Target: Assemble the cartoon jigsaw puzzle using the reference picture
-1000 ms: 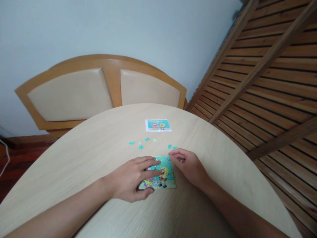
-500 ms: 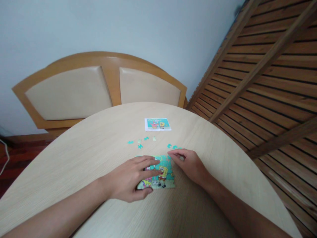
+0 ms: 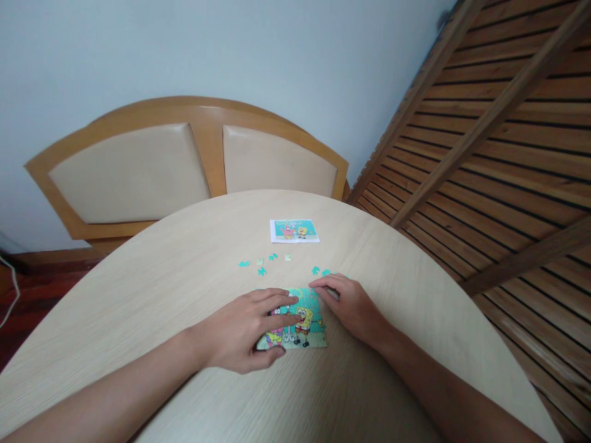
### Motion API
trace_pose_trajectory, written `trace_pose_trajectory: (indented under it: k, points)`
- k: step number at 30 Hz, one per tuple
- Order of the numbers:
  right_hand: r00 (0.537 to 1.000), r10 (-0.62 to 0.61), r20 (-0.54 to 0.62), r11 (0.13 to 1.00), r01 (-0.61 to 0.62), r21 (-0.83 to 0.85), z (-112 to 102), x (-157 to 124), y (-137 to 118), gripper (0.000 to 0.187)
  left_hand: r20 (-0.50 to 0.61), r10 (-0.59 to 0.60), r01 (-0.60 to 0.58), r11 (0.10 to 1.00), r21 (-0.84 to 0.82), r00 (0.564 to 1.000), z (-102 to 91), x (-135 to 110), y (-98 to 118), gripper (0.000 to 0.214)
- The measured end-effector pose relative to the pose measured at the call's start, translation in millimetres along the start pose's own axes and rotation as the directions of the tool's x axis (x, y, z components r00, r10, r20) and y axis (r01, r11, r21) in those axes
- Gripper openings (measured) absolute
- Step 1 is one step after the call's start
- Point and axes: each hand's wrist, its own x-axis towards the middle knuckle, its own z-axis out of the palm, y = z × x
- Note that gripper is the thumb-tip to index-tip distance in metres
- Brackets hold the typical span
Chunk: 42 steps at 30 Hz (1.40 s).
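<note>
puzzle [image 3: 308,320] lies flat on the table [image 3: 161,295] just before the person, part-built. left hand [image 3: 244,335] rests on it from 8 o'clock, fingers stretched flat, gripping nothing. right hand [image 3: 353,304] curls at its 2 o'clock corner, fingertips down (whether it pinches a piece i cannot tell). thin card, light and likely to come apart if lifted: better pressed flat or slid by its edges. loose pieces [image 3: 261,271] lie bare on the wood at 12 o'clock, picture card [image 3: 294,231] beyond.

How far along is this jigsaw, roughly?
Most of the puzzle looks joined, with its cartoon figures showing. In hand: the left hand lies flat on it while the right hand works at its top right corner. Left: several loose pieces lie beyond it, near the picture card.
</note>
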Motion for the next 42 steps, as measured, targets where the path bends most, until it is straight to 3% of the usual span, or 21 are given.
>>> trace_pose_trajectory:
  k: [8, 16, 42]
  points:
    - [0.997, -0.077, 0.022, 0.996, 0.078, -0.034, 2.9, 0.1, 5.9, 0.020, -0.015, 0.009, -0.009, 1.000, -0.016, 1.000, -0.7, 1.5, 1.0, 0.056]
    - [0.995, -0.074, 0.063, 0.995, 0.078, -0.061, -0.2, -0.8, 5.7, 0.024, -0.011, -0.001, 0.001, 1.000, -0.003, 1.000, -0.4, 0.8, 1.2, 0.057]
    - [0.999, -0.033, -0.029, 0.998, 0.031, -0.061, 2.3, -3.7, 0.4, 0.010, 0.003, 0.000, 0.001, 1.000, -0.019, 1.000, 1.0, -0.7, -0.3, 0.057]
